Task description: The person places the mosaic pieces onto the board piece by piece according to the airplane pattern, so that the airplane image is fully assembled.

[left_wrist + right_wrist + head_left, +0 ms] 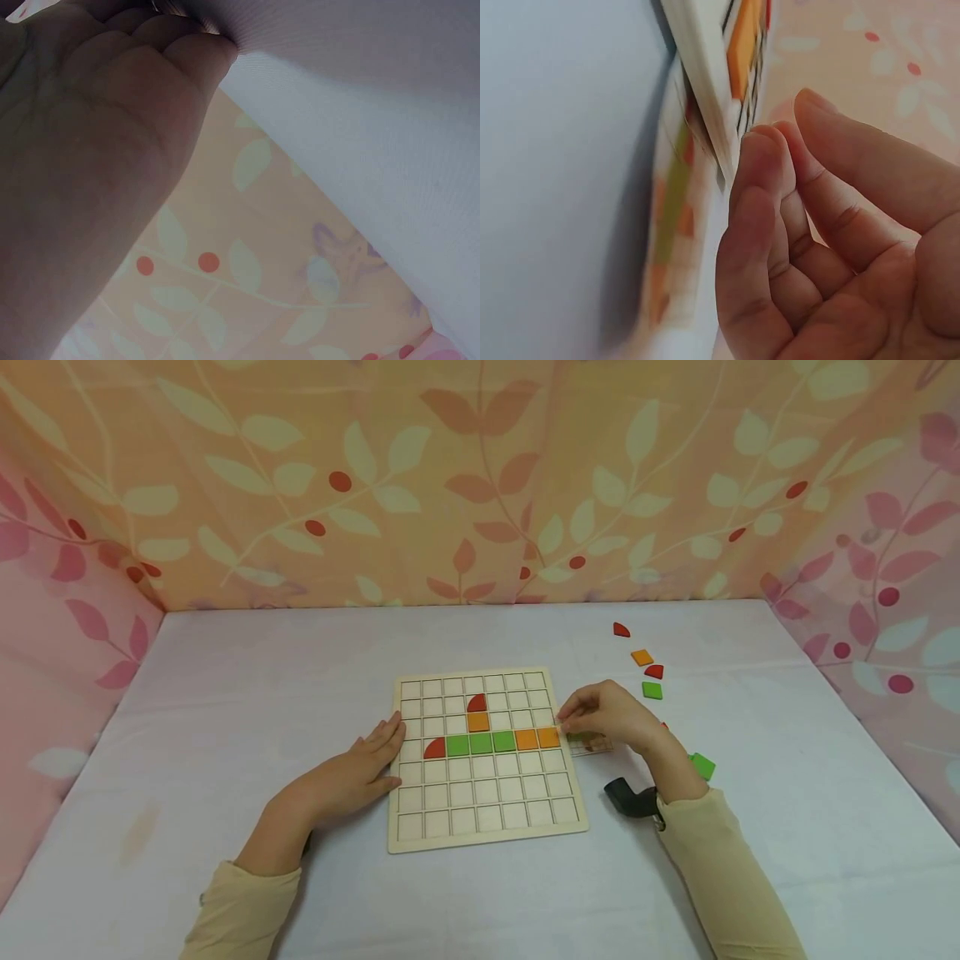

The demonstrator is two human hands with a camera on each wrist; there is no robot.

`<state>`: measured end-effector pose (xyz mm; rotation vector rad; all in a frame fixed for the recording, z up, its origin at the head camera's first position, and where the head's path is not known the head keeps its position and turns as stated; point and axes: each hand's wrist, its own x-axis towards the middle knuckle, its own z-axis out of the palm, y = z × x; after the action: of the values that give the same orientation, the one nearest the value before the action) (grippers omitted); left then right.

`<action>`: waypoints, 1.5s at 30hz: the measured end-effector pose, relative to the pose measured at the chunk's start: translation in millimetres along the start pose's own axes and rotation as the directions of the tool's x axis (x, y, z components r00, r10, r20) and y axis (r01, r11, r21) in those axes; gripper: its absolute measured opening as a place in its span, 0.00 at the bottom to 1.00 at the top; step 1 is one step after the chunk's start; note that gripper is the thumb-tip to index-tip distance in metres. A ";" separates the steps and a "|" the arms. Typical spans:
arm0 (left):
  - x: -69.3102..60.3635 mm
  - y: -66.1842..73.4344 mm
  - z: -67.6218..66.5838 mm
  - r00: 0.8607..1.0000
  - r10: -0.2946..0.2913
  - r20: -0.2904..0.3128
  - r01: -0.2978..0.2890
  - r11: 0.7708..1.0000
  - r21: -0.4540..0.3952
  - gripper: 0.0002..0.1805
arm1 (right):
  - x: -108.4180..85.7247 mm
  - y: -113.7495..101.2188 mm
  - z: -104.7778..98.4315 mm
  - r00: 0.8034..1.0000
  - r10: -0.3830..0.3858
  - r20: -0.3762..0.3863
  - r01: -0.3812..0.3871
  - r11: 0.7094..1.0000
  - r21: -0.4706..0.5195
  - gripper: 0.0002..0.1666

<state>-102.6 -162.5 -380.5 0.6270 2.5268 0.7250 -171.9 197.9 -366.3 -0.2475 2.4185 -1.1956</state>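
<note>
A wooden grid board lies on the white cloth. On it are a row with a red quarter-round tile, three green square tiles and two orange square tiles, plus an orange square and a red quarter-round above. My left hand rests with extended fingers against the board's left edge. Beside the right edge, near the end orange tile, is my right hand. Its fingers are loosely bent, the thumb stands apart, and nothing shows between them.
A printed card lies partly under the board's right edge. Loose tiles lie farther right: red quarter-rounds, an orange square and green pieces. A black curved object is by the right wrist. Patterned curtains surround the table.
</note>
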 end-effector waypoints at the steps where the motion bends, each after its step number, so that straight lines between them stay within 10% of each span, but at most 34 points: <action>1: -0.1 0.0 0.0 1.000 0.000 0.000 0.000 1.000 0.000 0.38 | -0.6 0.3 -2.1 1.000 -0.006 -0.013 0.006 1.000 -0.009 0.10; 45: -1.2 0.1 -1.0 1.000 0.025 -0.010 -0.025 1.000 -0.011 0.38 | -50.7 65.8 -81.4 0.971 0.177 -0.162 -0.198 0.972 -0.126 0.18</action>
<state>-102.0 -163.4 -379.4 0.6534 2.5259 0.7521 -161.4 313.6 -359.5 0.0320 2.5938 -0.9920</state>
